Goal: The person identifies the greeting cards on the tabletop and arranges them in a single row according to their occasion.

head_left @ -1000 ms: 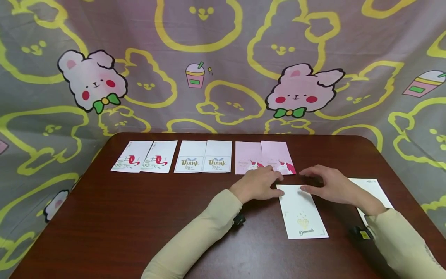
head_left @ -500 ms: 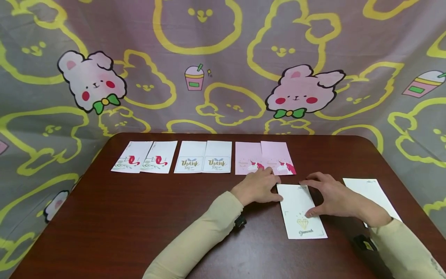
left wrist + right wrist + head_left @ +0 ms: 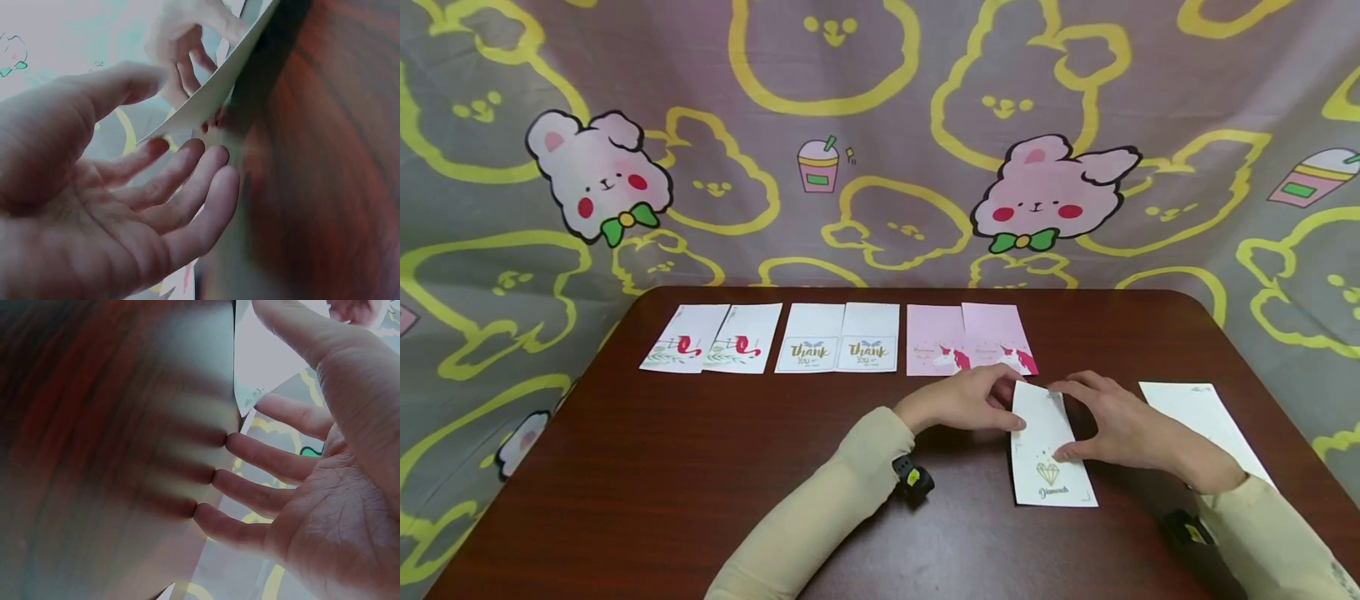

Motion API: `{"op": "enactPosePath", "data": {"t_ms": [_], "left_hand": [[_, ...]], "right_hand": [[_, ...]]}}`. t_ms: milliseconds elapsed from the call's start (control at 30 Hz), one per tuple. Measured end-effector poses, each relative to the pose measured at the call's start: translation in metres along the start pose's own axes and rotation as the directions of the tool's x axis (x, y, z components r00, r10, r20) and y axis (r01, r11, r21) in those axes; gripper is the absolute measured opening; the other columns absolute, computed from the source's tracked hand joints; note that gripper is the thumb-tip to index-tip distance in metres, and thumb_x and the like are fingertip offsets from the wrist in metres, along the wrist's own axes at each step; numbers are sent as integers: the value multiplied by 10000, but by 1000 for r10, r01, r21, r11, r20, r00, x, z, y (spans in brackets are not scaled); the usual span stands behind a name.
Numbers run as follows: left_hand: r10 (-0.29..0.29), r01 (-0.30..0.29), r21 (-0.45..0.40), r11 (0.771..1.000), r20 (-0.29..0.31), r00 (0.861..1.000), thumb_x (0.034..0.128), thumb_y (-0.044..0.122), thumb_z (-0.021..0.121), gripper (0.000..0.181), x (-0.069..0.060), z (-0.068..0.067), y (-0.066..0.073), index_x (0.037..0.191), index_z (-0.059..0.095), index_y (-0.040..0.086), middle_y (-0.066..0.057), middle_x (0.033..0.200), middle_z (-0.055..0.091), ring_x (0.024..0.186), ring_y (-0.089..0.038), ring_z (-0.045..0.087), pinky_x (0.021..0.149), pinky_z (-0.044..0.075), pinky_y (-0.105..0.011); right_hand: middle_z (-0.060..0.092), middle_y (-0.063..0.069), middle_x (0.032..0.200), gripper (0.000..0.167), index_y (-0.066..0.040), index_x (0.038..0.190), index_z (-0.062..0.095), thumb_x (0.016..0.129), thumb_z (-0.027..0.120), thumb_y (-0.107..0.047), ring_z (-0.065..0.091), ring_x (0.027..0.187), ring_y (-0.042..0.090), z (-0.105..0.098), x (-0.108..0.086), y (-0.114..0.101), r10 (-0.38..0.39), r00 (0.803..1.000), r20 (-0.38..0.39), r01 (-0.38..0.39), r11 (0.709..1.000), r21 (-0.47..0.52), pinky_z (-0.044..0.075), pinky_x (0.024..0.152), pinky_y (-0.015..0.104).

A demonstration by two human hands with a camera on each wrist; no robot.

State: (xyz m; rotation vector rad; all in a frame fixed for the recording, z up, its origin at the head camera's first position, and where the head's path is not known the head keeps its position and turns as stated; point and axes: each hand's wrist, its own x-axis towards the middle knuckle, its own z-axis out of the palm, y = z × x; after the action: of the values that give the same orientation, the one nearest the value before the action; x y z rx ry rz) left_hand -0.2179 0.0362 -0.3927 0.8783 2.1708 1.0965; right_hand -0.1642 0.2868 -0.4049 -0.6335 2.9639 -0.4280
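Observation:
A white card [image 3: 1051, 487] printed with a gold diamond and "Diamonds" lies between the hands, its left side raised off the table. At that raised edge the left hand [image 3: 968, 402] pinches it, thumb over the top and fingertips [image 3: 155, 147] underneath. From the other side the right hand [image 3: 1123, 429] touches the card with its thumb on the face and its index finger by the top edge. Its other fingertips [image 3: 215, 476] rest on the table, nearly straight. In the right wrist view only part of the card [image 3: 259, 356] shows.
Another white card [image 3: 1195, 417] lies under and beyond the right forearm. Along the back of the brown table [image 3: 647, 467] sit pairs of flamingo cards [image 3: 739, 333], "Thank You" cards [image 3: 868, 329] and pink unicorn cards [image 3: 992, 325]. A patterned curtain [image 3: 880, 125] hangs behind.
The left hand has shifted right onto the diamond card and lifted its left edge, tilting it. The right hand's thumb has come down lower on the card's face.

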Motion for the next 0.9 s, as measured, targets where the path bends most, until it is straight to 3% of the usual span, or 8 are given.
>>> {"op": "enactPosePath", "data": {"t_ms": [33, 100, 200, 267, 367, 600, 900], "left_hand": [[-19, 19, -81, 997, 3, 1000, 898, 185, 775, 540, 0, 1, 1, 1365, 526, 76, -55, 1170, 698, 902, -48, 675, 801, 568, -190], [-54, 53, -243, 969, 5, 999, 907, 128, 755, 558, 0, 4, 2, 1398, 497, 67, -70, 1140, 680, 876, -84, 675, 760, 609, -261], [-121, 108, -454, 884, 1, 993, 917, 54, 720, 595, 1, 9, 5, 1447, 449, 74, -72, 1107, 636, 867, -131, 664, 709, 638, -375], [-150, 121, -545, 830, -9, 989, 918, 8, 692, 603, 3, 13, 7, 1459, 433, 70, -74, 1093, 608, 874, -160, 665, 695, 639, -409], [-178, 122, -615, 779, -30, 984, 905, -41, 668, 599, 6, 17, 8, 1449, 440, 64, -73, 1066, 583, 864, -178, 666, 668, 637, -418], [-185, 101, -668, 738, -56, 981, 901, -55, 647, 580, 7, 18, 10, 1436, 473, 85, -75, 1063, 582, 868, -185, 680, 673, 636, -439], [-150, -21, -709, 705, -178, 972, 909, -65, 624, 580, 16, 15, 12, 1448, 483, 96, -92, 1080, 646, 815, -171, 669, 697, 637, -447]], "right_hand": [[584, 225, 1320, 944, -93, 1368, 592, 638, 904, -601, 598, 1142, 434, 0, 0, 0, -3, 1000, -4, 3, 1000, 0, 559, 886, 625], [588, 215, 1320, 948, -85, 1388, 575, 662, 889, -609, 604, 1144, 428, 0, -1, 1, -7, 1000, -12, 7, 1000, 2, 559, 886, 619], [599, 198, 1314, 944, -88, 1406, 563, 694, 863, -631, 615, 1143, 415, 0, -1, 2, -9, 1000, -28, 10, 1000, 12, 558, 883, 610], [605, 186, 1310, 933, -96, 1413, 559, 712, 848, -638, 619, 1144, 407, 0, -2, 3, -8, 999, -33, 9, 1000, 21, 553, 885, 609], [609, 180, 1313, 910, -105, 1419, 557, 735, 833, -637, 620, 1150, 403, 1, -3, 3, -3, 999, -37, 5, 999, 34, 548, 891, 614], [630, 185, 1328, 814, -77, 1422, 549, 787, 862, -480, 627, 1173, 381, -4, -7, 5, 7, 997, -77, 0, 996, 94, 541, 923, 615], [699, 205, 1181, 815, -86, 1530, 417, 855, 841, -253, 691, 1061, 418, -10, -10, 13, 106, 975, -196, -50, 961, 272, 603, 833, 533]]}}
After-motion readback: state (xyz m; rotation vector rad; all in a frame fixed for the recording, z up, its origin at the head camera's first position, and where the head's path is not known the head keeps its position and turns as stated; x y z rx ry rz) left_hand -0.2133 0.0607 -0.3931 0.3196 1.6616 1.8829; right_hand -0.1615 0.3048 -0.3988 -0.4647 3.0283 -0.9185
